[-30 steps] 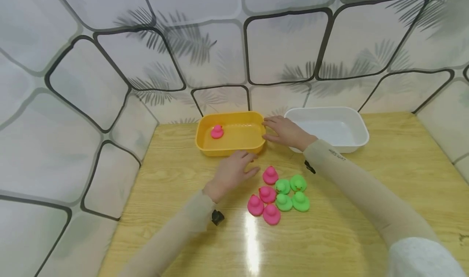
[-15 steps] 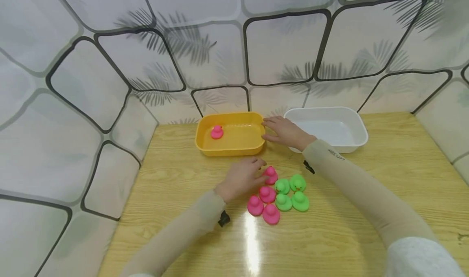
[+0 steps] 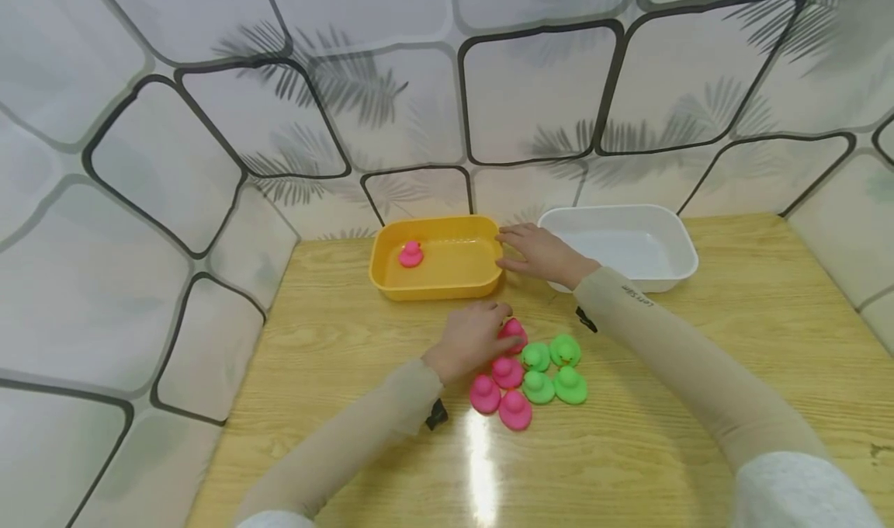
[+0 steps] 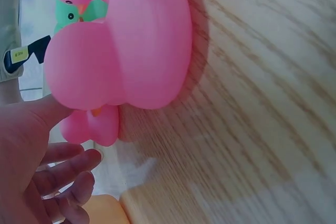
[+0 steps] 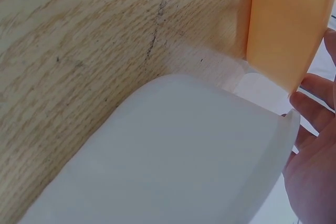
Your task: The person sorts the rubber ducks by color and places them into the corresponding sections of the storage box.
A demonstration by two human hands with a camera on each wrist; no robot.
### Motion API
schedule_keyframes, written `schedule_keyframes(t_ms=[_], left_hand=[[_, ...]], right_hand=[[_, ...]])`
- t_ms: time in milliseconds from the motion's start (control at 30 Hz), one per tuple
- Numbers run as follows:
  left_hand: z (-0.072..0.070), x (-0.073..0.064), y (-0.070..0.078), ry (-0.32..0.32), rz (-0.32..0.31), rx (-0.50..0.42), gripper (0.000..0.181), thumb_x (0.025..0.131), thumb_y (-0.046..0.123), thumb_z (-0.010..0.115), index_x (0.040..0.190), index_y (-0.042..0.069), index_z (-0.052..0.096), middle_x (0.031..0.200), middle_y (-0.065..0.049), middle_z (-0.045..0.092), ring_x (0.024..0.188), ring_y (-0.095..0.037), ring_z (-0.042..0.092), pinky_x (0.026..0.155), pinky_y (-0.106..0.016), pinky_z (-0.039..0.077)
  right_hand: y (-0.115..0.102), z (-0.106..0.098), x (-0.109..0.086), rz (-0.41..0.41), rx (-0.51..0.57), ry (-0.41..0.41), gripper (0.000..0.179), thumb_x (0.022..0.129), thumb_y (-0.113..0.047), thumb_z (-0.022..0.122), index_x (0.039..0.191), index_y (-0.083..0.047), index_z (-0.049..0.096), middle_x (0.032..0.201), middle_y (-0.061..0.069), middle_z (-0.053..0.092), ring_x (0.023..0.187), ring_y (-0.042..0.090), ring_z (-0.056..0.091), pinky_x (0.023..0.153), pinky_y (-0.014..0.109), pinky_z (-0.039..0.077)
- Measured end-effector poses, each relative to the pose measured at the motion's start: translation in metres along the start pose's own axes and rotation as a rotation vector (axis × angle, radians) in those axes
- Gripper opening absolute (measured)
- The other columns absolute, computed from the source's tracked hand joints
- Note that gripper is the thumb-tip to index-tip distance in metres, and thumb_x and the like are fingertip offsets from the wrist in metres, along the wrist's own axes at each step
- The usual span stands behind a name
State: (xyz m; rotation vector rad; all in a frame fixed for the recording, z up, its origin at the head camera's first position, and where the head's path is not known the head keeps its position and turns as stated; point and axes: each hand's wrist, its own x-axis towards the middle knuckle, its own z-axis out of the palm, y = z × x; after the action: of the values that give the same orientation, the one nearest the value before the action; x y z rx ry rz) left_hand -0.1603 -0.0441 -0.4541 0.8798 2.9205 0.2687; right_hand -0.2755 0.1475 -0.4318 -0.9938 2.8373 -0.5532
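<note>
My left hand (image 3: pixel 469 340) reaches over the pink rubber duck (image 3: pixel 513 332) at the far end of the group, its thumb and fingers on either side. In the left wrist view that pink duck (image 4: pixel 100 125) lies between thumb and fingers, which look apart from it; the thumb tip is hidden by a nearer duck (image 4: pixel 142 40). Across the gap between the two tubs, my right hand (image 3: pixel 541 254) rests its extended fingertips at the right rim of the yellow tub (image 3: pixel 436 290). One pink duck (image 3: pixel 410 255) sits inside that tub.
Several other pink ducks (image 3: pixel 515 410) and several green ducks (image 3: pixel 570 386) stand close together on the wooden table (image 3: pixel 628 458). A white tub (image 3: pixel 625 241) stands at the back right, below my right forearm's far side. A patterned wall (image 3: pixel 545 93) rises behind the tubs.
My left hand has moved right, from in front of the yellow tub to the farthest pink duck on the table. The right hand has stayed at the tub's rim.
</note>
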Motion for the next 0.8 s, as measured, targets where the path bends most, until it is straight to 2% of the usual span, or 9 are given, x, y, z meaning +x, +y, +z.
schedule_keyframes(t_ms=[167,367,800], left_hand=[[0.000,0.000,0.000,-0.007,-0.014,0.001,0.037,0.096,0.056,0.070,0.103,0.020,0.068,0.084,0.009,0.059,0.079,-0.011,0.061,0.062,-0.029,0.049],[0.000,-0.002,0.000,-0.026,-0.025,-0.003,0.034,0.100,0.048,0.068,0.114,0.018,0.070,0.091,0.007,0.065,0.082,-0.013,0.060,0.066,-0.029,0.050],[-0.008,-0.011,-0.003,0.014,-0.017,-0.012,0.036,0.102,0.045,0.066,0.120,0.014,0.071,0.102,0.001,0.070,0.091,-0.016,0.061,0.071,-0.031,0.054]], right_hand=[[0.002,0.003,0.002,-0.002,-0.006,0.005,0.061,0.104,-0.037,0.065,0.148,0.003,0.052,0.156,0.025,0.047,0.145,0.044,0.040,0.122,0.057,0.028],[0.002,0.004,0.002,0.000,-0.007,0.005,0.061,0.103,-0.038,0.065,0.148,0.002,0.053,0.156,0.024,0.047,0.145,0.043,0.041,0.122,0.056,0.028],[0.001,0.000,0.001,-0.002,-0.024,-0.008,0.061,0.104,-0.038,0.064,0.148,0.002,0.053,0.156,0.025,0.047,0.144,0.044,0.041,0.121,0.057,0.029]])
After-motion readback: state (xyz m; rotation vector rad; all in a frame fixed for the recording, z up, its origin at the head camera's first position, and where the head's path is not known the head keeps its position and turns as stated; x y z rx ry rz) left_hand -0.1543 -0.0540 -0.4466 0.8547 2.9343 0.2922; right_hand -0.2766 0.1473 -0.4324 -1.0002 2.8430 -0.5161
